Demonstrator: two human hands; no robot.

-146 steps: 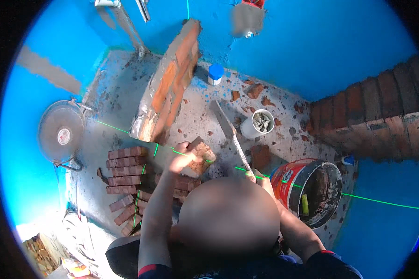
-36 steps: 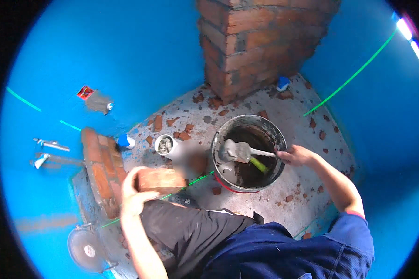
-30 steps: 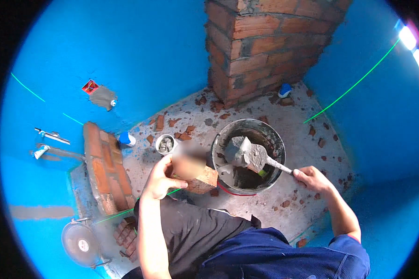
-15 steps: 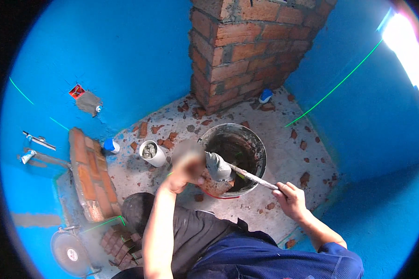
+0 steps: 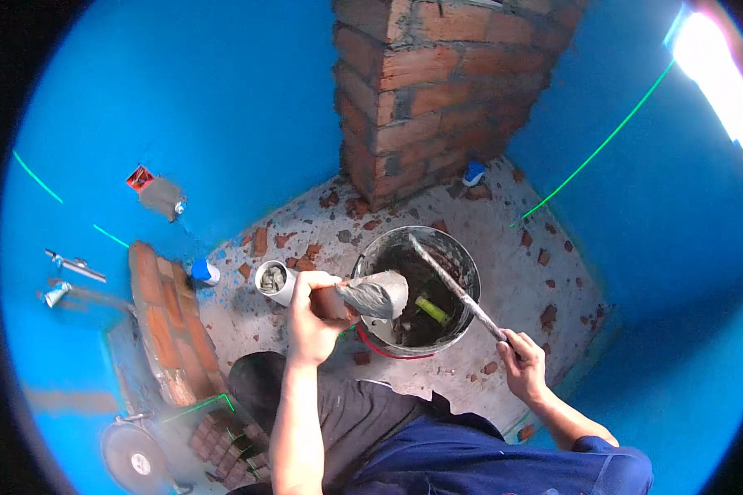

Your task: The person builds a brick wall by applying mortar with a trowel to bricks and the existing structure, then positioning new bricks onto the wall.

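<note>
In my left hand (image 5: 314, 326) is a brick (image 5: 330, 303), its far end capped with wet grey mortar (image 5: 376, 295). It is held over the near left rim of a mortar-stained bucket (image 5: 473, 301). My right hand (image 5: 522, 359) grips the near end of a long, narrow, mortar-smeared tool (image 5: 461, 294), whose far tip reaches over the bucket's opening, apart from the brick. Inside the bucket lies dark, wet-looking material with a yellow-green object (image 5: 432, 310) in it. The brick and my left hand hide part of the bucket's left side.
Beyond the bucket stands a brick pillar (image 5: 421, 107); a low brick wall (image 5: 165, 309) is at left. A white container of grey pieces (image 5: 274, 280) stands beside my left hand. Brick fragments litter the floor. Stacked dark blocks (image 5: 227, 441) and a round fan-like object (image 5: 136, 462) are near left.
The tool has come off the mortar on the brick, its tip swinging to the far side of the bucket. The brick in my left hand has tipped, showing a smooth mortar face.
</note>
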